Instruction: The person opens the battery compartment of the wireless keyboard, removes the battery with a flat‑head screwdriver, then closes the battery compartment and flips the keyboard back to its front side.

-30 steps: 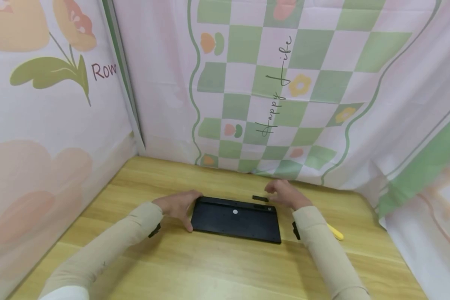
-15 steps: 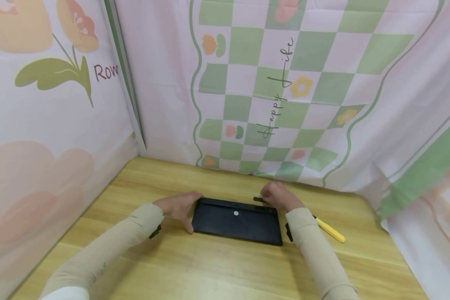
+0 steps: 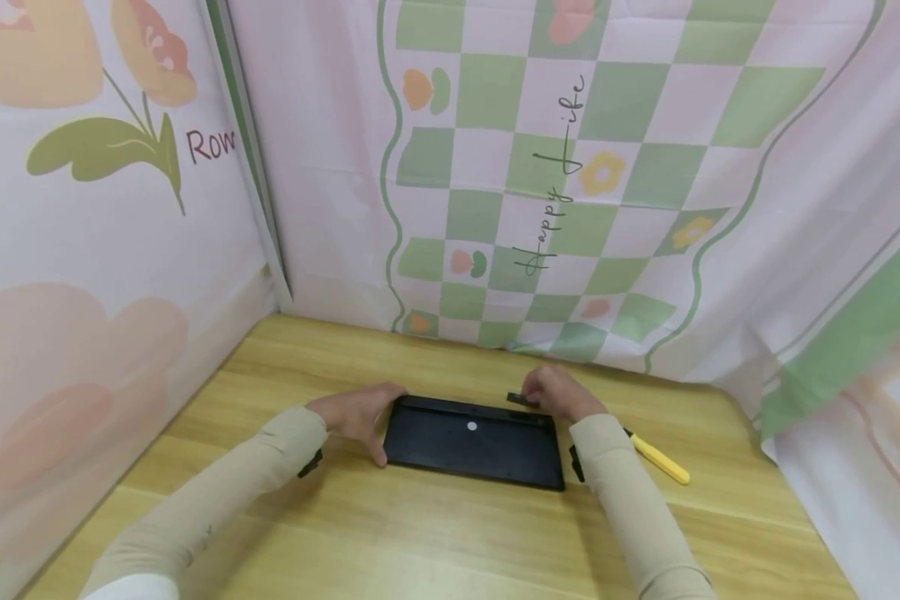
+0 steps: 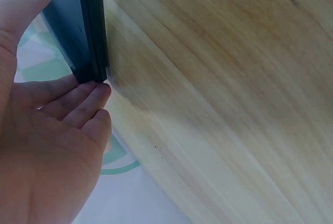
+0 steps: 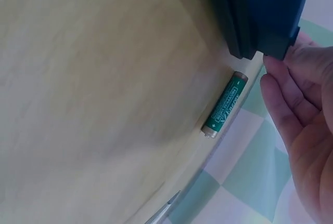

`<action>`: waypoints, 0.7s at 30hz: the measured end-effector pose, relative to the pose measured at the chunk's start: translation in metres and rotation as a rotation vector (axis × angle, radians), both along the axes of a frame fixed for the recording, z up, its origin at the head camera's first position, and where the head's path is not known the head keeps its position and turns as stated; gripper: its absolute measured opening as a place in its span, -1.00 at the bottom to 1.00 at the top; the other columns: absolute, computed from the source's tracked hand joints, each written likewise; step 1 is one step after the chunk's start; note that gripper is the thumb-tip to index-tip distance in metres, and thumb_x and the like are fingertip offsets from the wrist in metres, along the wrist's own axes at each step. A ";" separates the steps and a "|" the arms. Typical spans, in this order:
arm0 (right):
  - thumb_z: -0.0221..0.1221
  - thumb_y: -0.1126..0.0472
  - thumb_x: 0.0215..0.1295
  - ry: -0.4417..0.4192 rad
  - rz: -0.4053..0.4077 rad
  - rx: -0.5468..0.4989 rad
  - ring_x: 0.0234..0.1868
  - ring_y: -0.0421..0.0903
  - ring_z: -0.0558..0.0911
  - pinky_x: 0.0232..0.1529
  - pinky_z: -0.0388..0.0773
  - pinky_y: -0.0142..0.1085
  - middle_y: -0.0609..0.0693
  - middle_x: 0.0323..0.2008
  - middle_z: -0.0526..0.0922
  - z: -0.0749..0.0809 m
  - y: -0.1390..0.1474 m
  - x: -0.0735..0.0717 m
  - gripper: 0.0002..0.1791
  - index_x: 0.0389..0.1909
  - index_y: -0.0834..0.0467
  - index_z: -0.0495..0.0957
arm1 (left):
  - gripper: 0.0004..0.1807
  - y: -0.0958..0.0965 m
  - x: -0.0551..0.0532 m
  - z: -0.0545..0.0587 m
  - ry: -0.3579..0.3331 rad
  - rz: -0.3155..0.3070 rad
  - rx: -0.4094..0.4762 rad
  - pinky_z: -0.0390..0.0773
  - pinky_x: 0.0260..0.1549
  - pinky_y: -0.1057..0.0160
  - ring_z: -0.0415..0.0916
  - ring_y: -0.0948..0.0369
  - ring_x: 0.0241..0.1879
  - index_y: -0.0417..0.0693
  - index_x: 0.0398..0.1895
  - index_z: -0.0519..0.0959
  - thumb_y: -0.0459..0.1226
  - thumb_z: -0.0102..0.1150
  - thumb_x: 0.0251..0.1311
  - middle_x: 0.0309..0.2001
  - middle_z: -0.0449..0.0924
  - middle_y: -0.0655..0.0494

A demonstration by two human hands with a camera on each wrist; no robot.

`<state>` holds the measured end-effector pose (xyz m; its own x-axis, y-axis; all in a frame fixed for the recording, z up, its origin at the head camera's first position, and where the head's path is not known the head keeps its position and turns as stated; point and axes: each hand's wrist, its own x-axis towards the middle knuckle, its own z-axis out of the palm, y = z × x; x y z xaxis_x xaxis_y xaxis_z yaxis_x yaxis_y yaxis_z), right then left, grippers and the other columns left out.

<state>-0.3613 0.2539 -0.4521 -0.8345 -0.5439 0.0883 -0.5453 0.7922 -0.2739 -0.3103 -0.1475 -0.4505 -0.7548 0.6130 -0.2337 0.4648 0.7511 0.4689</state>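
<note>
A black keyboard [image 3: 472,450] lies underside up on the wooden table, with a white round sticker and a recess near its back right corner. My left hand [image 3: 356,417] grips its left end, thumb at the front corner and fingers at the back corner. In the left wrist view the fingertips [image 4: 101,91] press against the keyboard's edge. My right hand [image 3: 562,393] pinches a small black battery cover [image 3: 518,398] just behind the back right corner; its right end is hidden by the fingers. A green battery [image 5: 225,104] lies near the keyboard in the right wrist view.
A tool with a yellow handle [image 3: 663,462] lies right of the keyboard, partly hidden by the right sleeve [image 3: 630,492]. A patterned curtain [image 3: 540,208] hangs along the table's back edge, and a printed cloth wall [image 3: 120,292] borders the left side.
My right hand has moved a little left, onto the right end of the battery cover. More of the yellow-handled tool shows beside the sleeve. The left hand and keyboard stay in place.
</note>
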 end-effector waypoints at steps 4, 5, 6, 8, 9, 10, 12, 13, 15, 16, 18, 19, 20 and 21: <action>0.29 0.48 0.36 -0.037 -0.036 -0.021 -0.12 0.07 0.79 -0.10 0.79 -0.07 0.08 -0.23 0.83 0.003 0.002 0.002 -0.83 -0.21 0.21 0.80 | 0.39 0.000 0.001 0.001 -0.004 -0.003 0.007 0.21 0.63 -0.11 0.05 -0.08 0.67 -0.13 0.70 0.02 -0.01 0.75 -0.11 0.70 0.02 -0.11; 0.28 0.49 0.37 -0.049 -0.042 -0.024 -0.11 0.06 0.79 -0.10 0.79 -0.07 0.08 -0.22 0.83 0.005 0.002 0.003 -0.82 -0.20 0.21 0.80 | 0.39 0.000 0.001 0.001 -0.006 -0.004 0.008 0.20 0.63 -0.11 0.04 -0.08 0.67 -0.13 0.70 0.02 -0.02 0.75 -0.11 0.70 0.01 -0.11; 0.28 0.49 0.37 -0.058 -0.049 -0.024 -0.11 0.06 0.78 -0.09 0.79 -0.07 0.08 -0.22 0.83 0.006 0.002 0.003 -0.82 -0.19 0.21 0.80 | 0.39 0.000 0.001 0.001 -0.007 -0.006 0.009 0.20 0.63 -0.10 0.04 -0.08 0.67 -0.13 0.70 0.02 -0.02 0.75 -0.11 0.70 0.01 -0.11; 0.27 0.48 0.38 -0.071 -0.049 -0.028 -0.11 0.04 0.78 -0.08 0.78 -0.07 0.07 -0.22 0.83 0.010 0.003 0.006 -0.82 -0.18 0.20 0.79 | 0.39 0.001 0.004 0.002 -0.007 -0.006 0.009 0.20 0.63 -0.10 0.04 -0.09 0.67 -0.14 0.70 0.01 -0.03 0.75 -0.10 0.70 0.01 -0.12; 0.27 0.48 0.38 -0.072 -0.043 -0.028 -0.11 0.04 0.78 -0.07 0.78 -0.07 0.06 -0.23 0.83 0.011 0.004 0.008 -0.82 -0.19 0.20 0.79 | 0.38 0.002 0.006 0.002 -0.005 -0.007 0.009 0.19 0.63 -0.10 0.04 -0.09 0.67 -0.15 0.70 0.01 -0.03 0.75 -0.10 0.70 0.01 -0.13; 0.28 0.48 0.38 -0.072 -0.034 -0.030 -0.12 0.03 0.78 -0.08 0.78 -0.07 0.06 -0.23 0.83 0.013 0.004 0.009 -0.82 -0.19 0.20 0.79 | 0.39 0.002 0.007 0.002 -0.005 -0.007 0.011 0.19 0.63 -0.11 0.04 -0.10 0.67 -0.16 0.70 0.01 -0.04 0.75 -0.10 0.70 0.01 -0.14; 0.29 0.48 0.37 -0.064 -0.006 -0.028 -0.15 0.01 0.77 -0.10 0.78 -0.08 0.05 -0.25 0.83 0.017 0.005 0.012 -0.83 -0.21 0.20 0.79 | 0.39 0.002 0.010 0.002 0.000 -0.007 0.008 0.18 0.64 -0.11 0.04 -0.11 0.67 -0.18 0.70 0.01 -0.04 0.75 -0.10 0.70 0.01 -0.15; 0.30 0.47 0.36 -0.062 0.002 -0.031 -0.16 0.00 0.77 -0.10 0.78 -0.09 0.04 -0.26 0.83 0.019 0.005 0.014 -0.84 -0.22 0.19 0.80 | 0.39 0.003 0.011 0.002 0.002 -0.007 0.006 0.18 0.64 -0.11 0.04 -0.11 0.67 -0.18 0.70 0.01 -0.04 0.75 -0.10 0.70 0.01 -0.15; 0.31 0.47 0.35 -0.052 0.024 -0.030 -0.17 -0.01 0.77 -0.11 0.78 -0.10 0.03 -0.27 0.84 0.023 0.006 0.018 -0.83 -0.23 0.18 0.80 | 0.39 0.004 0.014 0.002 0.007 -0.005 0.011 0.18 0.63 -0.12 0.05 -0.13 0.66 -0.20 0.69 0.01 -0.04 0.76 -0.11 0.69 0.02 -0.17; 0.31 0.47 0.35 -0.050 0.033 -0.030 -0.17 -0.02 0.78 -0.11 0.78 -0.10 0.02 -0.27 0.84 0.025 0.006 0.020 -0.83 -0.23 0.18 0.80 | 0.39 0.004 0.015 0.001 0.006 -0.002 0.011 0.19 0.63 -0.12 0.06 -0.12 0.66 -0.19 0.69 0.01 -0.04 0.76 -0.11 0.69 0.03 -0.16; 0.31 0.46 0.36 -0.060 0.044 -0.033 -0.18 -0.04 0.78 -0.11 0.78 -0.12 0.01 -0.27 0.84 0.028 0.005 0.025 -0.83 -0.23 0.16 0.80 | 0.39 0.005 0.018 0.001 0.007 0.005 0.009 0.20 0.63 -0.11 0.07 -0.11 0.66 -0.18 0.69 0.02 -0.04 0.76 -0.11 0.69 0.04 -0.15; 0.31 0.46 0.36 -0.071 0.046 -0.038 -0.17 -0.04 0.78 -0.11 0.79 -0.13 0.01 -0.26 0.85 0.029 0.005 0.028 -0.83 -0.23 0.16 0.80 | 0.39 0.006 0.019 0.001 0.007 0.008 0.008 0.20 0.63 -0.10 0.07 -0.10 0.66 -0.17 0.69 0.02 -0.04 0.76 -0.11 0.69 0.04 -0.15; 0.30 0.45 0.37 -0.080 0.053 -0.038 -0.18 -0.05 0.78 -0.12 0.79 -0.15 0.00 -0.26 0.85 0.031 0.005 0.031 -0.83 -0.23 0.15 0.80 | 0.39 0.007 0.021 0.001 0.007 0.012 0.006 0.20 0.63 -0.10 0.07 -0.10 0.66 -0.17 0.69 0.02 -0.04 0.76 -0.12 0.69 0.04 -0.14; 0.31 0.45 0.37 -0.089 0.058 -0.040 -0.19 -0.06 0.78 -0.13 0.78 -0.16 0.00 -0.27 0.85 0.031 0.006 0.033 -0.83 -0.24 0.15 0.80 | 0.39 0.007 0.023 0.001 0.007 0.016 0.000 0.20 0.63 -0.09 0.06 -0.09 0.66 -0.15 0.70 0.02 -0.04 0.76 -0.11 0.69 0.03 -0.13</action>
